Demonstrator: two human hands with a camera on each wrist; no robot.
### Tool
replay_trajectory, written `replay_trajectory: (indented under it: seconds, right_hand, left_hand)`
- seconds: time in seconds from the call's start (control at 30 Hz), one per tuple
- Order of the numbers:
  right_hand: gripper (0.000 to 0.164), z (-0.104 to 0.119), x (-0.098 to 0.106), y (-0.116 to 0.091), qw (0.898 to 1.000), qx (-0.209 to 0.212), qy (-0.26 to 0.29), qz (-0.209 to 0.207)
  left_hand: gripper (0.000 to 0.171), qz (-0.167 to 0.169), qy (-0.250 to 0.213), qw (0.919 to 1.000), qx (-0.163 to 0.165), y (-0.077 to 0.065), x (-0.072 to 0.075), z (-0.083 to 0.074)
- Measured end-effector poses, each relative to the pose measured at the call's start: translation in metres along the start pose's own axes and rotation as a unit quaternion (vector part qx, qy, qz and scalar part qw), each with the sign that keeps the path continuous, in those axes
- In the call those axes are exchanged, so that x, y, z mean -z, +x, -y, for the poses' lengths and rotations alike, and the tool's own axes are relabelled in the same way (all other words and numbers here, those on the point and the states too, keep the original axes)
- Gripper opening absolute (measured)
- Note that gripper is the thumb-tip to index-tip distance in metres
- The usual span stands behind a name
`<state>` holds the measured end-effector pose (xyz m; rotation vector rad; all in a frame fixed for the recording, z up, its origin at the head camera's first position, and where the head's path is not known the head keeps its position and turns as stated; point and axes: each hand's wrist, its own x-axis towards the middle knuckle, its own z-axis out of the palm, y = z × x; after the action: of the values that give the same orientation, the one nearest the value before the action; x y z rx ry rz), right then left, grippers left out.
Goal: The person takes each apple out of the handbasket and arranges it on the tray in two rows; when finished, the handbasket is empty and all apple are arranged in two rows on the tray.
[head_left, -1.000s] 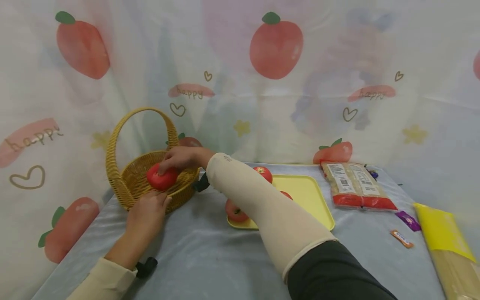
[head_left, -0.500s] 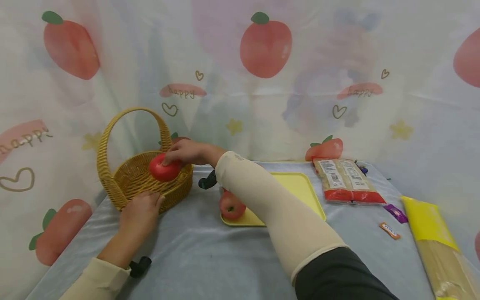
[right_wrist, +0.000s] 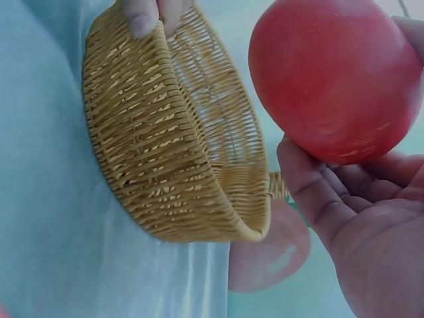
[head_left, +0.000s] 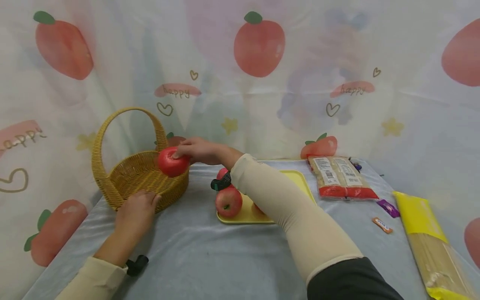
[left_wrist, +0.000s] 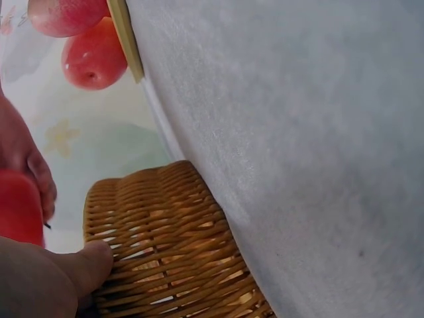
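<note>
My right hand [head_left: 202, 151] grips a red apple [head_left: 171, 163] above the right rim of a wicker basket [head_left: 177, 188] with a tall arched handle. The right wrist view shows the fingers bent around the underside of this apple [right_wrist: 334, 79], clear of the basket. My left hand [head_left: 136, 211] pinches the basket's near rim; in the left wrist view its thumb [left_wrist: 93, 265] lies against the woven side. Several more apples [head_left: 228, 201] sit on a yellow tray [head_left: 240, 220], which my right forearm partly covers.
At the back right lies a clear bag [head_left: 337, 177] of pale grain with a red end. A purple wrapped candy [head_left: 388, 208] and an orange one [head_left: 382, 225] lie before it. A long yellow package [head_left: 427, 246] is at the far right. A printed curtain hangs behind.
The right hand has lifted the apple from inside the basket and moved it rightward to over the rim. My left hand keeps its hold on the basket. The head view has turned slightly right.
</note>
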<state>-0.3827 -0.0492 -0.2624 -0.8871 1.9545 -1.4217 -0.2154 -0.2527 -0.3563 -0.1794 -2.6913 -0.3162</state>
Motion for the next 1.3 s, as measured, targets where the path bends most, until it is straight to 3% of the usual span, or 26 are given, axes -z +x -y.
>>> replay_trajectory:
  seconds: [0.3,0.57,0.83,1.3]
  right_hand:
    - [0.024,-0.006,0.011,-0.034,1.000,0.014,0.023,-0.012]
    - [0.029,-0.014,0.018,-0.063,0.998,0.000,0.022,-0.052]
    - [0.019,-0.026,0.023,-0.096,0.996,-0.001,0.037,-0.087]
    - [0.032,-0.054,0.048,-0.157,0.986,-0.006,0.058,-0.156]
  left_hand:
    - [0.020,0.013,0.000,0.9999,-0.006,0.000,0.001,0.000]
    - [0.022,0.006,-0.004,0.9999,-0.013,0.001,-0.001,0.003]
    - [0.021,0.016,-0.002,0.9997,-0.020,0.002,-0.001,0.004]
    - [0.023,0.028,-0.009,0.9995,-0.014,0.001,-0.001,0.004]
